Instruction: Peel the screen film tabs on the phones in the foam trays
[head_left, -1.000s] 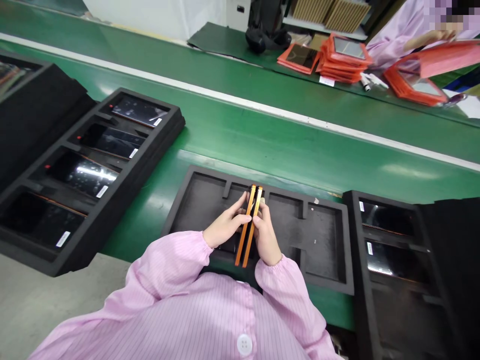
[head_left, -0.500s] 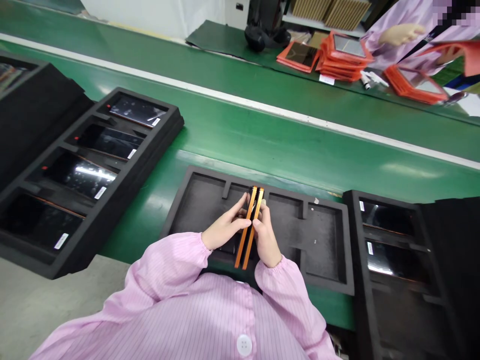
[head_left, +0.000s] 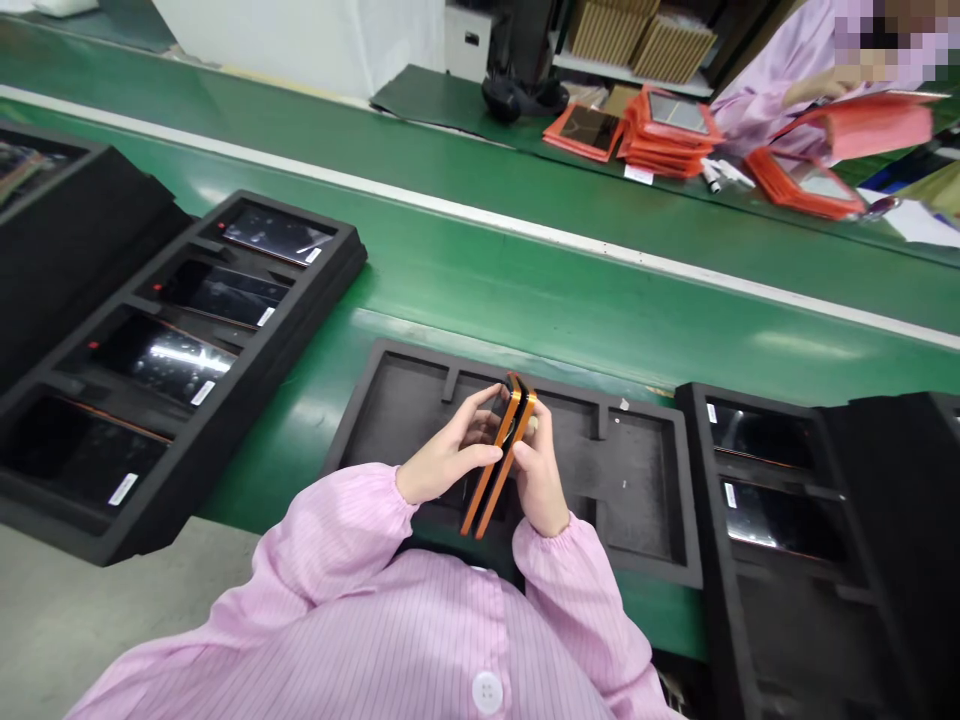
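Over a black foam tray (head_left: 652,475) with moulded recesses, both hands hold a pair of orange-edged smartphones on edge, side by side. My left hand (head_left: 442,462) is closed around the left smartphone (head_left: 479,490), its thumb on the orange side and fingers behind. The right smartphone (head_left: 496,490) is gripped in my right hand (head_left: 543,478), thumb on its near edge. A narrow dark gap runs between the two phones, and they touch or nearly touch. Their broad faces are mostly turned out of sight.
To the left, a foam tray (head_left: 274,335) carries several dark-screened phones with white labels. Another tray (head_left: 701,480) at right holds two phones. Across the green bench (head_left: 480,265), a co-worker's sleeve (head_left: 757,75) shows beside stacked red-orange pouches (head_left: 664,150).
The phone pair has tilted slightly, tops leaning right and lower ends shifting left. Both hands keep their grip. Across the bench, the co-worker has moved a red-orange pouch.
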